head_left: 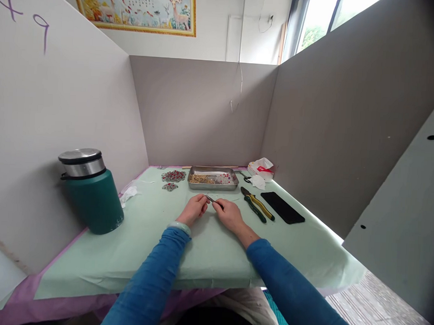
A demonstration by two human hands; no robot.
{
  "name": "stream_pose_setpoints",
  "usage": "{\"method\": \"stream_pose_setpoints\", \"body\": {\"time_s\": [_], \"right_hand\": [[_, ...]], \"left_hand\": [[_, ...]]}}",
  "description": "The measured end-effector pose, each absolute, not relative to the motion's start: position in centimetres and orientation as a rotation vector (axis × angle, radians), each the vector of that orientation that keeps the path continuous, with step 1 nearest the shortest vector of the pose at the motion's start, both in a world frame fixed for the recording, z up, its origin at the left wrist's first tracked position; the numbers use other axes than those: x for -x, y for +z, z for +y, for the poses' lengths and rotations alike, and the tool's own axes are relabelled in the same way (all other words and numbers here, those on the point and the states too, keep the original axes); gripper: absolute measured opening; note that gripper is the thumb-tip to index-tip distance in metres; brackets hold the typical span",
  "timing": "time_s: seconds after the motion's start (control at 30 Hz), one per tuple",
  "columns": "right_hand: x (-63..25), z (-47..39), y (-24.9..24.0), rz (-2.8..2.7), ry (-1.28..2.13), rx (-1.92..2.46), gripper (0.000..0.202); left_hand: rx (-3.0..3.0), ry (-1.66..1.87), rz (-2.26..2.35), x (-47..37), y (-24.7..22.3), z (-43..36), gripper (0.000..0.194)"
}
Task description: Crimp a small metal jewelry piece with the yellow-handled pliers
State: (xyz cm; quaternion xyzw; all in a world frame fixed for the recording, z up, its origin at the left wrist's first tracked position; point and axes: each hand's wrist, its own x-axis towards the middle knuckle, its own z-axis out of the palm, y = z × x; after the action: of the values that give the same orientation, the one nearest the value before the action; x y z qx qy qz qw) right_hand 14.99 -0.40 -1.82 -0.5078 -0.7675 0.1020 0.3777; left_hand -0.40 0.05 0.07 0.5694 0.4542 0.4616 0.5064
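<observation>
So you're working close in with both hands, just on your side of the metal tray [213,187]. Your right hand [228,214] is wrapping its grip shut around a slim dark tool [215,201], and the tip is pointing at your left hand [195,208]. That left grip is closing into a pinch right at the tip; I can't tell if something tiny is sitting in it. To me this is looking like the fine fingertip part of the work, and any small move from here is calling for a steady left pinch and a light right hand.

The gold bits [202,179] are lying in the left part of the tray, with red bits [226,177] scattering over the right. Left of the tray, two red-and-silver piles [173,176] are resting on the bench [145,245], the smaller one nearer you. Right of the tray, the green-and-yellow-handled pliers [255,209] are lying beside a flat black slab [282,207]. Way off left of it, a green flask [93,200] is standing, showing no brand I can see.

Writing-wise, the panel left of the tray is showing a handwritten purple "49" [45,24]. The framed picture [140,10] above and beyond the tray is carrying characters too small or cut off for me to be reading.
</observation>
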Motion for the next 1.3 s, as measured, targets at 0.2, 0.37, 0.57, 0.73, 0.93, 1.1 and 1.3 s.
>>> {"method": "stream_pose_setpoints", "body": {"time_s": [0.2, 0.37, 0.57, 0.73, 0.93, 1.1, 1.3], "right_hand": [[-15.1, -0.4, -1.1, -1.885, 0.574, 1.173, 0.032], [-15.4, -0.1, -1.1, -1.855, 0.758, 1.147, 0.033], [-15.3, -0.1, -1.6, -1.91, 0.524, 1.189, 0.033], [-15.2, -0.1, -1.8, -1.947, 0.302, 1.255, 0.028], [-15.4, 0.0, -1.3, -1.912, 0.624, 1.178, 0.032], [-15.5, -0.1, -1.4, -1.923, 0.529, 1.215, 0.032], [-16.0, -0.2, -1.0, -1.946, 0.704, 1.17, 0.033]], "left_hand": [[-1.371, 1.111, 0.999, 0.8, 0.2, 0.0, 0.019], [-1.383, 1.078, 0.934, 1.0, 0.5, -0.2, 0.02], [-1.414, 1.074, 1.033, 1.0, 0.3, -0.1, 0.016], [-1.443, 1.082, 1.142, 0.8, 0.0, 0.2, 0.015], [-1.384, 1.075, 0.967, 1.1, 0.4, -0.1, 0.021], [-1.431, 1.032, 1.102, 1.3, 0.1, 0.2, 0.019], [-1.418, 0.966, 0.961, 1.5, 0.4, 0.0, 0.021]]}}
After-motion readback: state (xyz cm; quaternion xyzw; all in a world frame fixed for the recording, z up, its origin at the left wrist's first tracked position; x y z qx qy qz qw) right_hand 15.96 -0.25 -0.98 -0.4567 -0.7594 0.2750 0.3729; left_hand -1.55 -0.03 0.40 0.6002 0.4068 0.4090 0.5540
